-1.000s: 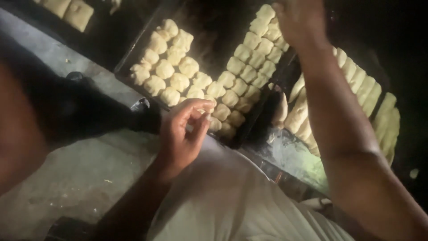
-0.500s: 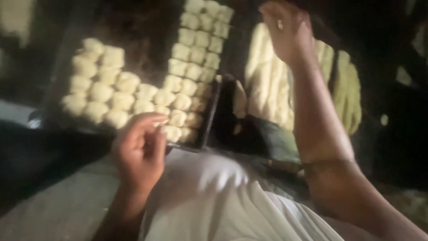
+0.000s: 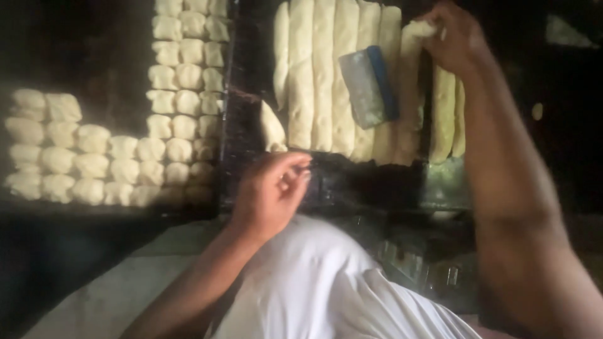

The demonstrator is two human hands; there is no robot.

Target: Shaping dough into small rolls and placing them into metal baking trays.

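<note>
Fingers of my right hand pinch the top end of a long dough strip in the dark tray, beside a scraper, while my left hand hangs loosely curled and empty near small dough pieces.

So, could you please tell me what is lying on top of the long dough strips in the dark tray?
A flat scraper with a blue edge lies on the dough strips. The right hand grips the end of one strip. The dough beneath the scraper is covered.
</note>
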